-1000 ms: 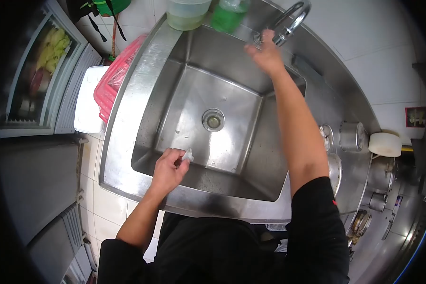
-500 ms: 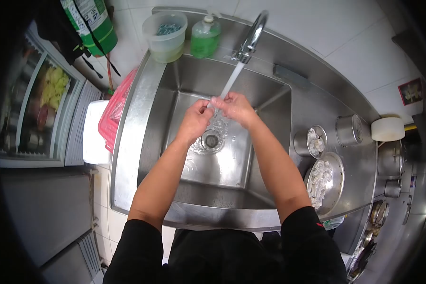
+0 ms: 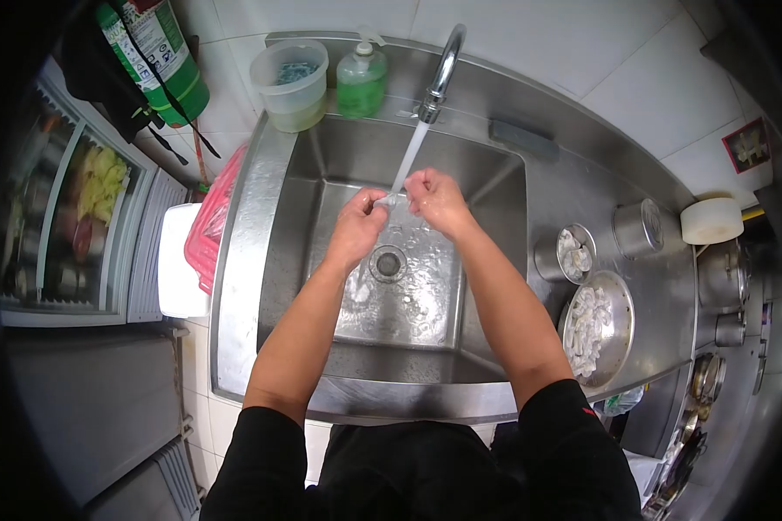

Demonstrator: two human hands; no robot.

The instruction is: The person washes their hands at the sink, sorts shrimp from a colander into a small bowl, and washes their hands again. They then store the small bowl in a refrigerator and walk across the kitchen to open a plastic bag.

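Water runs from the curved chrome faucet (image 3: 444,74) into the steel sink (image 3: 391,326). My left hand (image 3: 356,227) pinches a small whitish piece (image 3: 391,200) beside the stream, over the basin. Just right of the water, my right hand (image 3: 436,201) has its fingers curled closed; whether anything is between them is too small to tell. The round drain (image 3: 387,263) lies below both hands. On the right counter, a steel bowl (image 3: 619,334) holds several white pieces (image 3: 587,333), and a smaller steel pot (image 3: 547,259) holds more of them.
Behind the sink stand a clear plastic tub (image 3: 295,117) and a pump bottle of green liquid (image 3: 361,82). A lidded steel pot (image 3: 638,228) is at the right, near a white round block (image 3: 711,220). Left of the sink is a red plastic bag (image 3: 210,227).
My right hand has come from the faucet down beside my left hand, and water now runs. Since half a second ago, my hands have moved slightly apart and the view has shifted.
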